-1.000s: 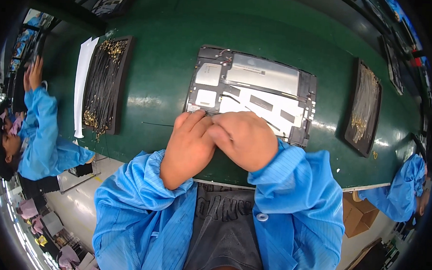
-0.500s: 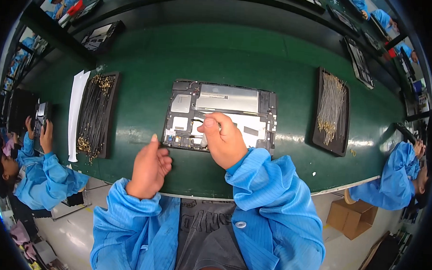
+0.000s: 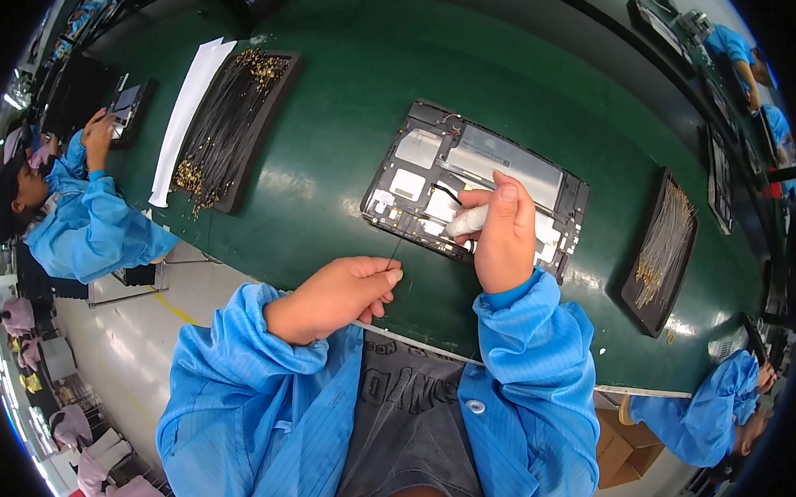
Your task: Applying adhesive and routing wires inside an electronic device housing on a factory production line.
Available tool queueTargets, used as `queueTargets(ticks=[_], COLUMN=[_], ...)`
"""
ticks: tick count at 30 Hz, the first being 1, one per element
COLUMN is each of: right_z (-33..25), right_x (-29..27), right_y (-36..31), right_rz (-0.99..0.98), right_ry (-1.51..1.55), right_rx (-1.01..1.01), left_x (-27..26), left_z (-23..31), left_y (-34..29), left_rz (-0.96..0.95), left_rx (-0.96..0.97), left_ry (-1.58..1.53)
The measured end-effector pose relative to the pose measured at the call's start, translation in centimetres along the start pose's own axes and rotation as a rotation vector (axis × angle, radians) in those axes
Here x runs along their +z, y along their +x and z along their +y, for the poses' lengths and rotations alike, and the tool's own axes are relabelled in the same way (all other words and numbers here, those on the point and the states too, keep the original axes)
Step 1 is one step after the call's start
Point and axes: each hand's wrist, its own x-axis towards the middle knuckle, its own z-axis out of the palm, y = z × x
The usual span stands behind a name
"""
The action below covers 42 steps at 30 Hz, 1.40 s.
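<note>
While a green worktable (image 3: 319, 236) spreads beneath everything, a flat, tablet-like device (image 3: 481, 168) lies on it with its inner parts exposed, slightly askew, beyond the left hand (image 3: 347, 295) and partly under the right hand (image 3: 504, 231). Well to the left of it, a dark tray (image 3: 263, 129) holds black cables (image 3: 230, 121) with gold-coloured ends; well to the right, another dark tray (image 3: 651, 322) holds greyish cables (image 3: 667, 234). A long white strip (image 3: 189, 119) lies along the left tray's outer side.

The right hand hovers over or rests on the device's near half, its fingers curled and fairly close together; whether they grip anything, I cannot tell. A white wrap (image 3: 467, 221) covers one of its digits, just beside a short black lead (image 3: 446, 194) on the device. The left hand, near the table's front edge and apart from the device, has thumb and fingers pinched narrowly on a thin dark wire (image 3: 393, 254), which runs up toward the device's near edge.
</note>
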Motion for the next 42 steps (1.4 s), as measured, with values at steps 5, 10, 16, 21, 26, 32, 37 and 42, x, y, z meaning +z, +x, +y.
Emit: queueTargets(ticks=[5,10,16,21,26,32,37,42], right_z=[0.3,0.2,0.2,0.0,1.4,-0.9,-1.5,-2.0], right_x=[0.1,0.1,-0.2,-0.4,-0.2,0.6,2.8,2.5], right_y=[-0.3,-0.2,0.2,0.1,0.4,2.2,4.3,4.8], right_rz=[-0.009,-0.037,-0.033,-0.016,-0.086,-0.36,-0.637,-0.631], right_ry=[0.014,0.014,0.022,-0.097,-0.05,-0.725,-1.12,-1.085], right_rx=[-0.001,-0.014,-0.041,0.016,-0.064,0.118,0.009,0.063], left_x=[0.1,0.2,0.4,0.7,0.9,0.6,0.2,0.1], left_z=[-0.6,-1.1,-1.4,-2.0,-1.6,-0.3,-0.5,-0.2], left_y=[-0.2,-0.6,-0.1,-0.7,-0.2,2.0,2.1,2.5], left_rz=[0.005,0.016,0.036,0.023,0.107,0.026,0.021,-0.012], left_rx=[-0.021,-0.006,0.015,0.001,-0.015,0.072,0.065,0.059], left_ry=[-0.057,-0.092,-0.147,-0.183,-0.228,-0.211,-0.265,-0.286])
